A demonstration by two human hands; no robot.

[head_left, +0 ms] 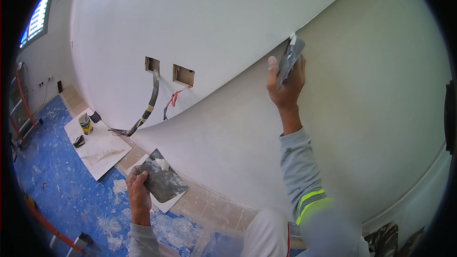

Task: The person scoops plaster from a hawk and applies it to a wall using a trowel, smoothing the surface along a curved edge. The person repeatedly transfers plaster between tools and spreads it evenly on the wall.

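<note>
My right hand [287, 83] grips a metal putty knife [294, 52], its tip with white filler against a seam in the curved white wall [219, 28]. My left hand [139, 185] holds a square dark metal plate [162, 181] smeared with white compound, a small lump [162, 164] on it. Left of the knife, two cut openings [183, 74] in the wall have a taped grey conduit [152, 96] and red wires [174, 99] hanging from them.
A can [85, 124] and a small dark object [79, 141] sit on a white board [107, 154] at left. Blue sheeting [52, 162] covers the floor. Orange ladders [26, 100] stand at the far left, near a window [37, 14].
</note>
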